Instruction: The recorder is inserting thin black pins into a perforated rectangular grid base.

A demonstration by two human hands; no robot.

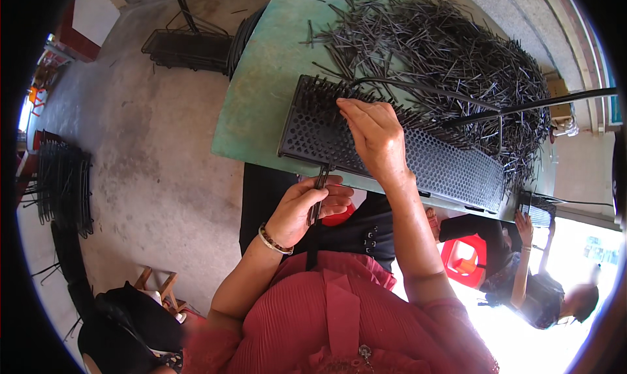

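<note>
My left hand (pixel 307 207) is closed round a small bundle of thin black sticks (pixel 319 194), just below the near left corner of a long black perforated tray (pixel 424 162). Over the tray's left part is my right hand (pixel 375 136), its fingers pressed together and their tips among black sticks (pixel 320 96) that stand upright in the holes along the far side. Whatever the right fingertips may pinch is hidden. The tray's near rows show bare holes. A bent black metal rod (pixel 431 87) rises over the tray.
A large heap of loose black sticks (pixel 450 54) covers the far part of the green table (pixel 255 113). At the right, a co-worker (pixel 522 269) reaches to another tray (pixel 539 214), near a red stool (pixel 465 260). Black racks (pixel 189 47) stand on the floor at the left.
</note>
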